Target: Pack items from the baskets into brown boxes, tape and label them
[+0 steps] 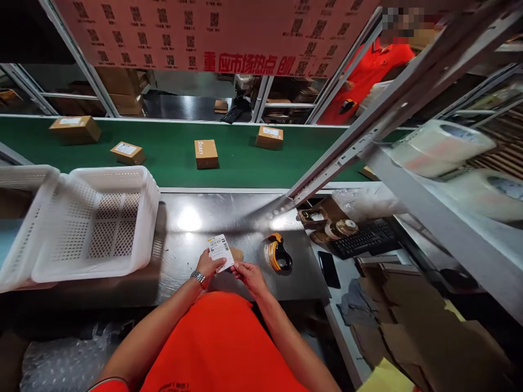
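Observation:
My left hand [209, 265] and my right hand [250, 273] together pinch a small white printed label [220, 251] above the steel table [192, 218]. A watch is on my left wrist. Just behind the label a small brown cardboard box [237, 253] rests on the table, partly hidden by it. A tape dispenser with an orange handle [277, 255] lies a little to the right of my right hand.
An empty white plastic basket [96, 228] stands at left. Several small cartons [206, 153] lie on the green conveyor belt [171, 158] beyond. A keyboard [368, 238], tape rolls [339, 228], a phone [328, 269] and flat cardboard [408, 316] sit at right. A person in orange [373, 71] stands across the belt.

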`<state>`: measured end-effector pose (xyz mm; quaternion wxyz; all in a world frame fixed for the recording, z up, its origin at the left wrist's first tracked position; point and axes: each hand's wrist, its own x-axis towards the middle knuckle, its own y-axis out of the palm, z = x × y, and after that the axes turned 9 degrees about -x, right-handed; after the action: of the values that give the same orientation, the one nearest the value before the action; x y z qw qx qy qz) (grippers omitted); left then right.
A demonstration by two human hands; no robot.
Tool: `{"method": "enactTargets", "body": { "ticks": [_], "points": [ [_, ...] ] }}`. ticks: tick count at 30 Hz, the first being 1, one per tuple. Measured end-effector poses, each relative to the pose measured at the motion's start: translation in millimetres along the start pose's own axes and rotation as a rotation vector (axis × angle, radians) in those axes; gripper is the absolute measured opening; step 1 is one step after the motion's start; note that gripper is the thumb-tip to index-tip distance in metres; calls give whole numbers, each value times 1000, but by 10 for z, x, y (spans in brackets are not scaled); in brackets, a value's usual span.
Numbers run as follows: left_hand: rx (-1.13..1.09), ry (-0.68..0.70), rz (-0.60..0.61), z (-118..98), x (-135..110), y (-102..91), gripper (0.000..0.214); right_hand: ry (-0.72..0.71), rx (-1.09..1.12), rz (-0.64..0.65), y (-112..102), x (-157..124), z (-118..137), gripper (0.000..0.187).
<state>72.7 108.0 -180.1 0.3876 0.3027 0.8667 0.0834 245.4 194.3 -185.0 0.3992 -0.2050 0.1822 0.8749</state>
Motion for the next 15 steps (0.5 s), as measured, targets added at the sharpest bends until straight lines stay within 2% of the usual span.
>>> {"method": "enactTargets", "body": {
  "ticks": [8,15],
  "points": [
    [-64,-54,5,-6,43,-51,55,14,60,25,79,7,1,56],
    [-45,-66,-10,-11,92,-99,65,16,51,11,123,18,1,60]
  ]
}}
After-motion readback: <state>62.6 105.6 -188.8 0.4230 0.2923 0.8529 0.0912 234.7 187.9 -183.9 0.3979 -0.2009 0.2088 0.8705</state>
